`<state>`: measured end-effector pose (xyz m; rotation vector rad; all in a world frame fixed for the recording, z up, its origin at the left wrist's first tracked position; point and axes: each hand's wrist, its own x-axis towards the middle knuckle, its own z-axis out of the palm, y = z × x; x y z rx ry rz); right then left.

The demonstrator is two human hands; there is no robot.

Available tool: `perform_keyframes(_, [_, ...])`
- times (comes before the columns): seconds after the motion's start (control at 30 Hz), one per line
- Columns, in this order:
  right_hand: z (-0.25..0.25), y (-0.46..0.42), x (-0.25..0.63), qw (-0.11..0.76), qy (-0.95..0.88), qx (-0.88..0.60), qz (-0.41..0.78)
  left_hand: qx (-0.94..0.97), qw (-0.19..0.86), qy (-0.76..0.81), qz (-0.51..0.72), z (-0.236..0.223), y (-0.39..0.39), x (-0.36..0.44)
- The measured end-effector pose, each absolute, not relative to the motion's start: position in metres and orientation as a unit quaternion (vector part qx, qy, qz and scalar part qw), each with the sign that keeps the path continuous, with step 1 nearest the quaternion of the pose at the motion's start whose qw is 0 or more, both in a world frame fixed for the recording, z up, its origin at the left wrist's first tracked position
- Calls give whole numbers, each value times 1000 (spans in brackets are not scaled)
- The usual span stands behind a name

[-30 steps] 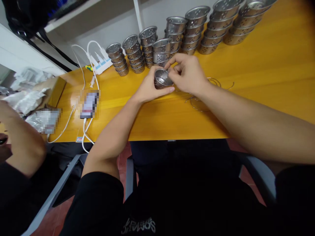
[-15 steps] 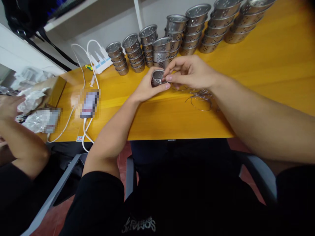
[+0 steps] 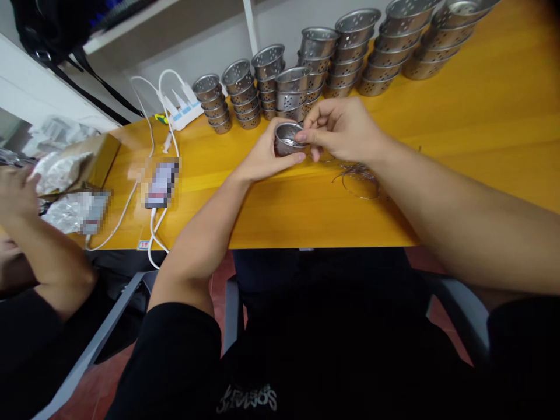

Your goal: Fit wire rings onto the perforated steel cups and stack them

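Observation:
A small perforated metal cup (image 3: pixel 286 143) is gripped by my left hand (image 3: pixel 262 153), its open mouth tilted up toward me. At the cup's right rim is my right hand (image 3: pixel 335 129), thumb and forefinger pinched together. Whatever lies between those fingertips is too small to make out. Loops of thin wire (image 3: pixel 361 181) lie on the table just below my right hand. Close behind my hands stands a short stack of perforated metal cups (image 3: pixel 291 87).
More stacks of perforated cups (image 3: pixel 345 55) line the back of the yellow table (image 3: pixel 280 216). To the left are a phone (image 3: pixel 161 184) with white cables, a power strip (image 3: pixel 186 114) and plastic bags (image 3: pixel 65 210). A co-worker's arm (image 3: pixel 52 256) is at far left.
My left hand has turned the cup slightly, showing more of its side. My right hand has drawn a little up and right along the rim. The co-worker's hand has shifted slightly.

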<state>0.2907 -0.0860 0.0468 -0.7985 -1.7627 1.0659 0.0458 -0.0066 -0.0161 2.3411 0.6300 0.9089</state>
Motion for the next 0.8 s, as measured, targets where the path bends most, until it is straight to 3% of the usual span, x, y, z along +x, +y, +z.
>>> perform_keyframes(0.5, [45, -90, 288, 446, -708, -357, 414, 870, 270, 245, 333, -16, -7, 46])
perform_keyframes(0.7, [41, -82, 295, 515, -726, -345, 297, 859, 269, 266, 345, -17, -1, 42])
perform_keyframes(0.8, [37, -79, 300, 494, -765, -350, 221, 856, 263, 271, 352, -17, 4, 39])
